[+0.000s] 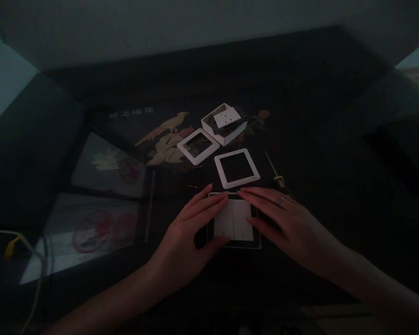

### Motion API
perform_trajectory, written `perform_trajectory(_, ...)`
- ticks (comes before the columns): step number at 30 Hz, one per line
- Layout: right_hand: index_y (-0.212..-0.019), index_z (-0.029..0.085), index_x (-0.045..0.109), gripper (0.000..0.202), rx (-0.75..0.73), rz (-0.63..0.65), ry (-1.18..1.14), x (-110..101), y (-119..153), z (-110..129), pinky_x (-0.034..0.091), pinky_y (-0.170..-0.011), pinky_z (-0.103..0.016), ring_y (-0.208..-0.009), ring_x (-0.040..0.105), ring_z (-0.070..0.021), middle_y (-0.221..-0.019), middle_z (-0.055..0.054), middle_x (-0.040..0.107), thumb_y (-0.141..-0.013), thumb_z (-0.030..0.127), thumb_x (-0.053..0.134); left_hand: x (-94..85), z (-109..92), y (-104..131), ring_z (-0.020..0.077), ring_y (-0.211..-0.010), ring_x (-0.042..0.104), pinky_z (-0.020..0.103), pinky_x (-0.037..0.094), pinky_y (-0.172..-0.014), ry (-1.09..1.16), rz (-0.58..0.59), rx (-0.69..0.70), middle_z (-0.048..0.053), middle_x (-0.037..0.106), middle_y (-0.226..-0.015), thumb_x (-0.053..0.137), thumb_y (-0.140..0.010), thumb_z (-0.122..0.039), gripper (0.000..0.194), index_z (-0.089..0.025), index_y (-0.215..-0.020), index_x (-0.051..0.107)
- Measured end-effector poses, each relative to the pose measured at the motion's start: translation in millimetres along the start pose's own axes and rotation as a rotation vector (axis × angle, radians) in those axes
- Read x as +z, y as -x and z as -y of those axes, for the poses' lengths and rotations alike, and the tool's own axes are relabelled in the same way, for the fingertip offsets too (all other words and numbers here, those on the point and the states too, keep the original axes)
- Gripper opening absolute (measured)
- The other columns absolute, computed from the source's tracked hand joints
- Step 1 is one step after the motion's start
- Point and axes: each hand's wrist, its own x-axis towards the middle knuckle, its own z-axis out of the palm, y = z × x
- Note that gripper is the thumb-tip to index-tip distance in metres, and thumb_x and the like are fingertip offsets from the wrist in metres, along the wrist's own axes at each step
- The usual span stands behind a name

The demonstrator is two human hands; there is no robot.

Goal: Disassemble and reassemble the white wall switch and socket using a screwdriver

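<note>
A wall switch with two white rockers on a dark base lies close to the table's near edge. Its left side is held by my left hand, fingers across the upper left corner and thumb near the lower left rocker. My right hand, with a ring on one finger, grips the upper right part, fingertips along the top edge and right side. Just beyond the switch is a white square frame, and a second white frame lies further left. The dim light hides the switch's underside.
A white box with a white socket resting tilted on it stands at the back. A screwdriver lies right of the frames. Two screws, one nearer, lie left. A white cable crosses the left edge of the dark glossy table.
</note>
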Motion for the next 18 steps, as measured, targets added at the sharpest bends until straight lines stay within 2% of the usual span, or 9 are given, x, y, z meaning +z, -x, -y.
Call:
perform_trajectory(4,-0.135,0.011,0.058,0.039,-0.005,0.002,0.018,-0.6,-0.5,0.3,0.058,-0.098,-0.048,-0.122,0.064,-0.0278,-0.135,-0.017,0.065,-0.099,0.022,0.048,3.2,0.0,5.0,0.0325,-0.153,0.023,0.064,0.030,-0.119,-0.304,0.024,0.170,0.013,0.046,-0.155,0.053,-0.099,-0.023,0.056,-0.013,-0.151,0.037)
perform_trajectory(7,-0.135,0.010,0.058,0.039,-0.008,0.003,0.018,-0.8,0.0,0.5,0.058,-0.097,-0.047,-0.123,0.064,-0.0278,-0.135,-0.018,0.065,-0.099,0.022,0.048,6.5,-0.9,8.3,0.0321,-0.154,0.020,0.061,0.024,-0.122,-0.466,0.003,0.250,0.014,0.042,-0.157,0.047,-0.101,-0.019,0.051,-0.009,-0.150,0.039)
perform_trajectory(10,-0.135,0.011,0.058,0.039,0.003,0.007,0.006,-0.6,0.6,0.2,0.058,-0.098,-0.047,-0.123,0.063,-0.0275,-0.136,-0.017,0.064,-0.098,0.021,0.050,7.3,-1.7,10.1,0.0283,-0.151,0.028,0.052,0.021,-0.126,-0.494,-0.053,0.325,0.010,0.053,-0.150,0.048,-0.099,-0.013,0.043,-0.009,-0.142,0.051)
perform_trajectory(13,-0.136,0.012,0.058,0.040,-0.001,0.006,-0.012,0.1,0.9,-0.7,0.058,-0.098,-0.047,-0.123,0.064,-0.0276,-0.136,-0.016,0.065,-0.097,0.020,0.051,4.3,-1.0,10.0,0.0243,-0.143,0.045,0.044,0.026,-0.126,-0.463,-0.100,0.392,0.008,0.066,-0.137,0.053,-0.098,-0.011,0.033,-0.010,-0.130,0.061)
perform_trajectory(15,-0.136,0.011,0.058,0.040,-0.007,0.001,-0.020,0.3,0.8,-1.1,0.058,-0.098,-0.047,-0.123,0.064,-0.0274,-0.135,-0.016,0.065,-0.097,0.020,0.051,1.6,0.4,9.4,0.0218,-0.135,0.055,0.041,0.032,-0.123,-0.441,-0.108,0.416,0.007,0.069,-0.132,0.055,-0.098,-0.012,0.029,-0.010,-0.126,0.063)
perform_trajectory(18,-0.135,0.012,0.058,0.039,-0.009,-0.003,-0.020,-0.1,0.5,-1.2,0.058,-0.099,-0.046,-0.122,0.064,-0.0269,-0.134,-0.016,0.066,-0.098,0.020,0.049,-0.9,2.8,9.3,0.0198,-0.130,0.060,0.039,0.039,-0.120,-0.421,-0.092,0.430,0.007,0.070,-0.131,0.056,-0.099,-0.011,0.029,-0.011,-0.127,0.063)
